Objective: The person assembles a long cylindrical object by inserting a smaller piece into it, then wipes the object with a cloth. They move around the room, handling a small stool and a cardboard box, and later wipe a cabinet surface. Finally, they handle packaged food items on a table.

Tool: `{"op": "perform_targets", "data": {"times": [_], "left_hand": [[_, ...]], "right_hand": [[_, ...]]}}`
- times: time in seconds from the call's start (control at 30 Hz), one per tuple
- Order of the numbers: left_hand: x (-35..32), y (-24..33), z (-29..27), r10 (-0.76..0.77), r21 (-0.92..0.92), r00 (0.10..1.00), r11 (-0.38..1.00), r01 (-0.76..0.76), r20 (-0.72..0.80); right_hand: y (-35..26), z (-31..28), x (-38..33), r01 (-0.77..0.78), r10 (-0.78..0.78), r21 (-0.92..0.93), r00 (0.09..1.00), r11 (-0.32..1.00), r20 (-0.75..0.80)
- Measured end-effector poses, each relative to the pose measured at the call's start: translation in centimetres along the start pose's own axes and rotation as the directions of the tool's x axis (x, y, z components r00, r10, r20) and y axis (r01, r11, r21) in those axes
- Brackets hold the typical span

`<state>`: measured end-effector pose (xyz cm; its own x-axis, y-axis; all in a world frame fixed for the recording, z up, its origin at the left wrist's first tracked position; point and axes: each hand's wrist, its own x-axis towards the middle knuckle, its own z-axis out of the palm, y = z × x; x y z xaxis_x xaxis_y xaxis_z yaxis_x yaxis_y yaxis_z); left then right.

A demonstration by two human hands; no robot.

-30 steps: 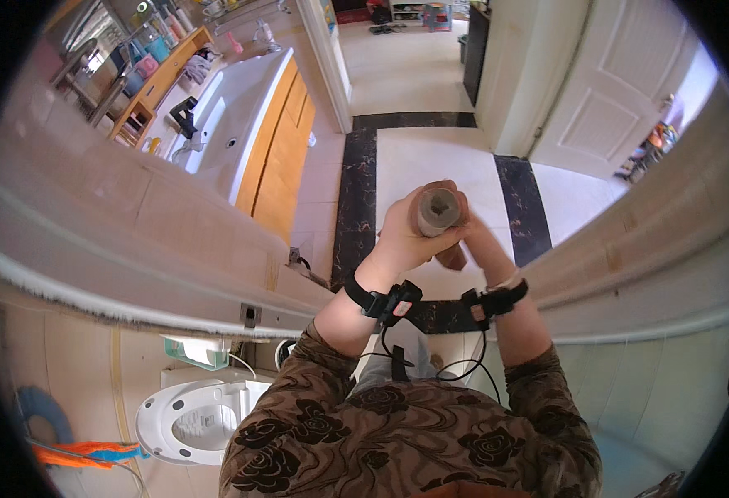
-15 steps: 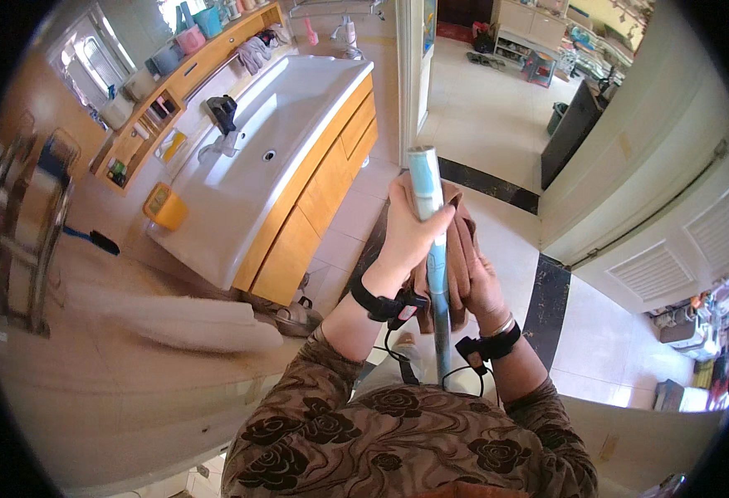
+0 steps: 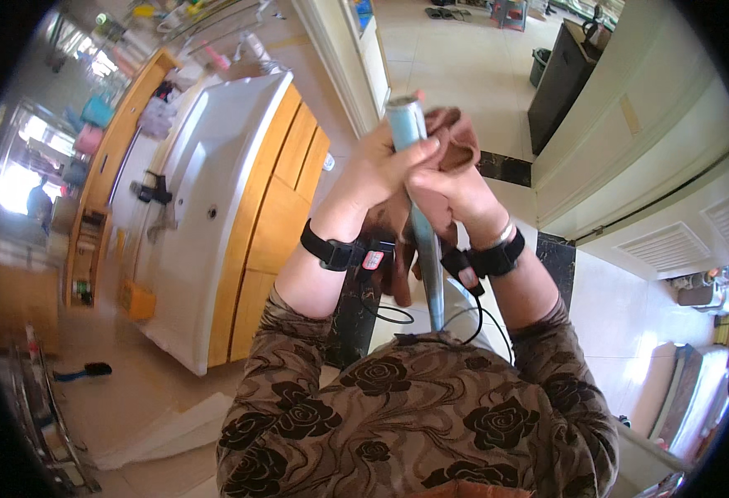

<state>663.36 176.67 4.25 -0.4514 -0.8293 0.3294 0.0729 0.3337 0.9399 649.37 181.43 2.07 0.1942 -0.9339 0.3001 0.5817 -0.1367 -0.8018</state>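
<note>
A light-blue pole (image 3: 407,124) stands tilted in front of my body, its round end pointing up and away and its lower part running down to my waist. My left hand (image 3: 378,170) is wrapped round it just below the end, with the thumb across the front. A brown cloth (image 3: 456,133) is bunched around and behind the pole, and part of it hangs below my hands. My right hand (image 3: 462,199) grips this cloth against the pole, right beside my left. Both wrists wear black straps with small cabled boxes. The pole's lower end is hidden.
To the left is a white washbasin (image 3: 190,199) on a wooden cabinet (image 3: 269,220), with a shelf (image 3: 124,124) of cups above it. A blue-handled brush (image 3: 84,373) hangs at lower left. A louvred white door (image 3: 655,249) stands right, beside a doorway.
My right hand has moved up the pole with the cloth, to beside my left hand. The cloth is now bunched nearer the top end. My view has turned and shifted.
</note>
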Motion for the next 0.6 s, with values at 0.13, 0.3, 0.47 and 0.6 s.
{"op": "perform_targets", "data": {"times": [0.13, 0.3, 0.47, 0.6], "left_hand": [[11.4, -0.6, 2.1, 0.035, -0.071, 0.986, 0.996, -0.047, -0.161], [24.6, -3.3, 2.3, 0.042, -0.129, 0.899, 0.986, -0.108, -0.436], [36.6, -8.6, -2.0, -0.099, -0.344, 0.745, 0.921, -0.181, -0.659], [47.8, -13.7, -7.1, -0.1, -0.42, 0.732, 0.867, -0.268, -0.674]], "right_hand": [[-4.5, -7.9, 8.1, -0.168, 0.176, -0.09, 0.98, 0.982, 0.097], [-5.0, -18.4, 14.5, -0.123, 0.159, -0.262, 0.98, 0.957, 0.119], [-1.4, -32.2, 13.7, -0.294, 0.348, -0.47, 0.937, 0.832, 0.03], [-0.3, -42.5, 13.9, -0.615, 0.456, -0.286, 0.76, 0.735, -0.462]]}}
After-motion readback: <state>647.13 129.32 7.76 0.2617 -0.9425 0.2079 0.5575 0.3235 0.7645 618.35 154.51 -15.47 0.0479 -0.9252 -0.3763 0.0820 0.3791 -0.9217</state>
